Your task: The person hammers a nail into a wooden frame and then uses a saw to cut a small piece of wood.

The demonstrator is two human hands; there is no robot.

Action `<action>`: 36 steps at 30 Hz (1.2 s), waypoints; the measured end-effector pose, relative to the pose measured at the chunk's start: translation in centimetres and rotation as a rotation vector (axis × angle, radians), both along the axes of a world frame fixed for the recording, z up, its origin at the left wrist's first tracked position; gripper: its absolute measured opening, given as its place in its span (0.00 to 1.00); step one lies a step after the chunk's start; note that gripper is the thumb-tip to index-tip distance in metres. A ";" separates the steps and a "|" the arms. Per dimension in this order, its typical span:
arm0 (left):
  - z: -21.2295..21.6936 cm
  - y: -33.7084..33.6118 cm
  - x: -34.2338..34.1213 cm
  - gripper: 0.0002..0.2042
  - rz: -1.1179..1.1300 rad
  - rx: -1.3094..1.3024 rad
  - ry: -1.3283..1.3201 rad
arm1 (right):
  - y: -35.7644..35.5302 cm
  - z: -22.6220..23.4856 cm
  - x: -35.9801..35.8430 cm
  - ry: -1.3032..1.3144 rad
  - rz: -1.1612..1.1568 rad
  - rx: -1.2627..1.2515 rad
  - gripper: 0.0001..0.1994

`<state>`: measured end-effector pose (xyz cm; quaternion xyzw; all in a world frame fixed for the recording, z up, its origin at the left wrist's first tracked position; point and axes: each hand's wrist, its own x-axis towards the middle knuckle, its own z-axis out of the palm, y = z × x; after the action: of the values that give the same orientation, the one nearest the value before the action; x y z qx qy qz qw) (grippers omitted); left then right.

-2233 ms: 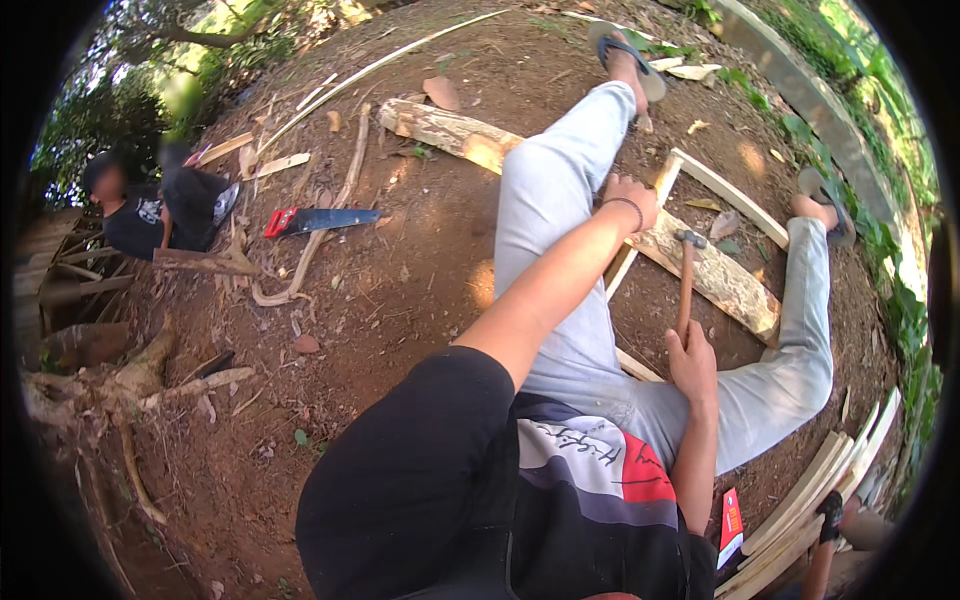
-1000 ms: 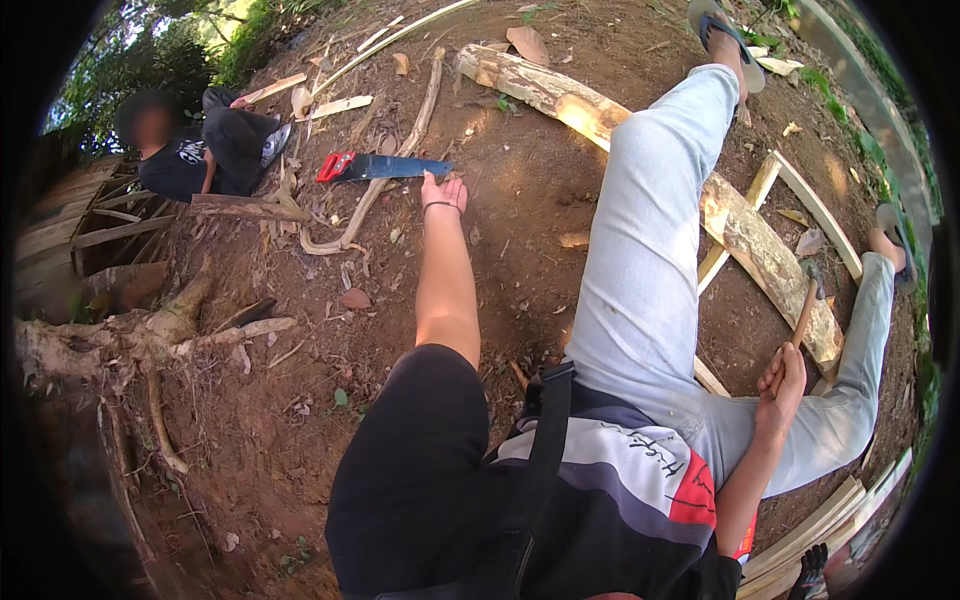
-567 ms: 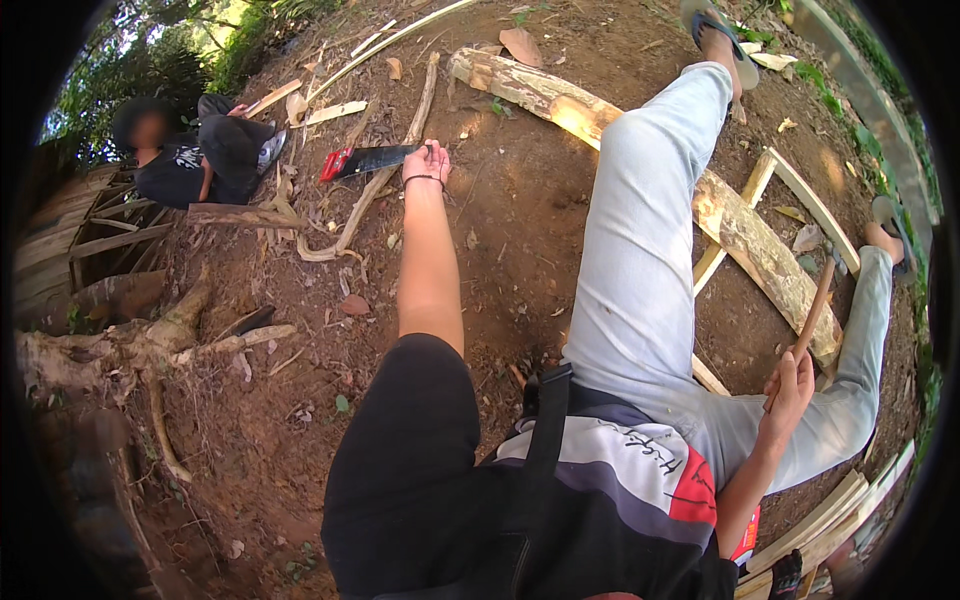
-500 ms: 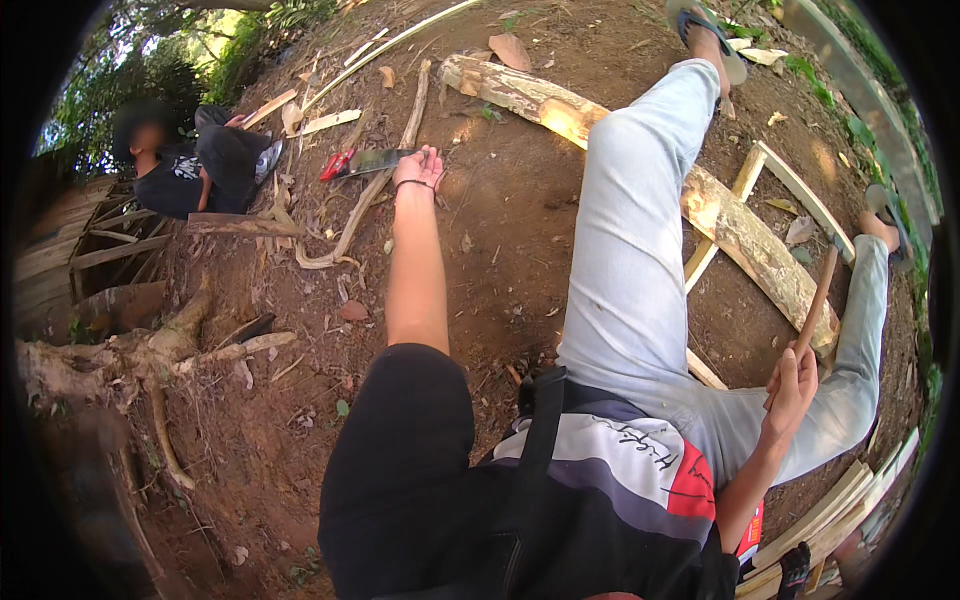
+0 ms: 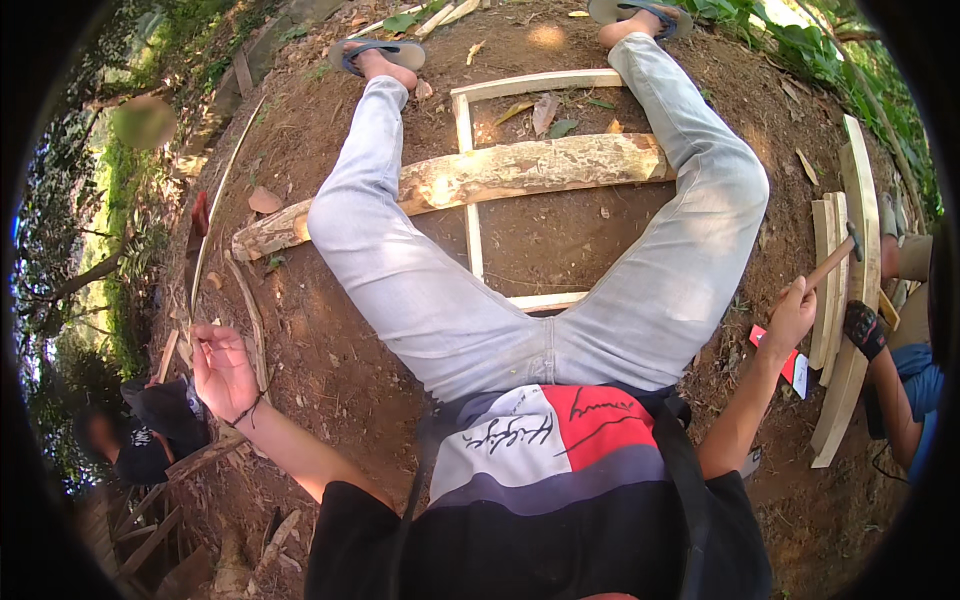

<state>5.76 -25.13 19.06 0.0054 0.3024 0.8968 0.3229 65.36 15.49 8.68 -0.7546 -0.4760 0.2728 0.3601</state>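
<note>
Frame (image 5: pixel 464 130) looks only part-made: three strips show, one corner meets.
I see the log (image 5: pixel 560 165) lying across it; other joints are hidden, so I cannot tell what remains. Right hand (image 5: pixel 791 318) is closed around the hammer (image 5: pixel 831 263); left hand (image 5: pixel 224 372) seems to pinch the saw's (image 5: pixel 199 214) tip.

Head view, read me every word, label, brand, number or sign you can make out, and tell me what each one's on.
White-and-red shirt front: large flowing lettering; I won't copy out words or brands.
Red-and-white card just below the right hand: too small to read.
Black shirt on the person at far left: pale print, too blurred to read.
</note>
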 end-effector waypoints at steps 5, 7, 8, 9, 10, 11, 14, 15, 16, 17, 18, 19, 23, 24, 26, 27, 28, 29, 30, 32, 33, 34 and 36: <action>4.1 7.0 3.8 0.11 -0.247 -0.055 0.077 | -4.2 -6.7 11.4 -0.879 0.095 -0.297 0.19; 6.1 8.0 6.1 0.13 -0.336 -0.119 0.123 | -4.7 -3.7 6.2 -0.973 0.092 -0.307 0.26; 7.4 8.4 6.9 0.15 -0.383 -0.147 0.145 | -4.1 -1.8 3.1 -0.870 0.185 -0.154 0.25; 8.6 8.8 7.6 0.17 -0.435 -0.176 0.176 | -3.5 -0.4 -0.1 -0.754 0.267 -0.002 0.24; 9.6 9.2 8.4 0.17 -0.494 -0.135 0.119 | -3.3 2.3 -5.1 -0.532 0.395 0.060 0.24; 10.3 10.1 8.7 0.18 -0.576 -0.077 0.048 | -3.0 5.4 -9.7 -0.328 0.493 0.131 0.23; 9.5 9.3 10.8 0.25 -0.739 0.017 -0.104 | 0.1 5.8 -18.0 -0.253 0.954 0.477 0.36; 9.2 8.7 11.8 0.25 -0.763 0.031 -0.170 | 1.6 5.8 -20.2 -0.260 1.038 0.547 0.40; 9.1 9.1 13.0 0.25 -0.835 0.048 -0.189 | 3.2 5.1 -21.9 -0.206 1.057 0.594 0.43; 8.8 9.6 14.1 0.24 -0.910 0.071 -0.207 | 4.9 3.9 -23.1 -0.158 1.073 0.645 0.45; 8.3 9.4 15.0 0.24 -0.938 0.073 -0.240 | 6.6 2.5 -23.8 -0.139 1.102 0.656 0.46; 8.6 9.2 16.0 0.24 -0.959 0.065 -0.279 | 8.2 1.0 -24.3 -0.112 1.137 0.656 0.47; 8.1 8.2 16.3 0.24 -0.991 0.031 -0.224 | 9.4 -0.8 -22.5 -0.031 1.297 0.573 0.24; 7.0 7.8 14.9 0.25 -0.956 0.076 -0.220 | 9.5 -1.4 -21.7 0.000 1.368 0.553 0.18; 6.2 7.7 11.0 0.33 -0.955 0.115 -0.140 | 7.6 0.2 -21.1 0.077 1.323 0.479 0.05; 6.3 9.1 9.2 0.39 -0.966 0.144 -0.087 | 7.2 0.1 -20.4 0.150 1.374 0.370 0.05; 5.4 10.1 7.5 0.43 -0.925 0.134 -0.095 | 6.3 1.2 -19.9 0.105 1.330 0.131 0.04; 4.7 11.2 6.0 0.48 -0.879 0.106 -0.101 | 5.4 2.7 -19.4 0.075 1.281 -0.113 0.03; 3.2 12.8 5.4 0.45 -0.892 0.116 -0.060 | 4.2 3.6 -18.9 0.032 1.216 -0.352 0.02; -0.7 16.0 5.8 0.45 -0.918 0.107 -0.149 | 2.3 3.7 -18.6 0.210 1.069 -0.453 0.03; -2.9 17.4 6.9 0.45 -0.880 0.057 -0.236 | 1.5 4.0 -18.4 0.292 0.994 -0.503 0.03; -4.9 18.9 8.3 0.43 -0.845 -0.003 -0.283 | 0.7 4.3 -18.5 0.408 0.940 -0.533 0.04; -8.9 21.9 12.2 0.38 -0.813 -0.187 -0.320 | -1.1 4.4 -18.5 0.624 0.807 -0.578 0.05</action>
<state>17.98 -3.21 10.21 -0.0441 0.3019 0.6553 0.6911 46.87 14.35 13.11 -0.4652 -0.5033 0.7164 0.1305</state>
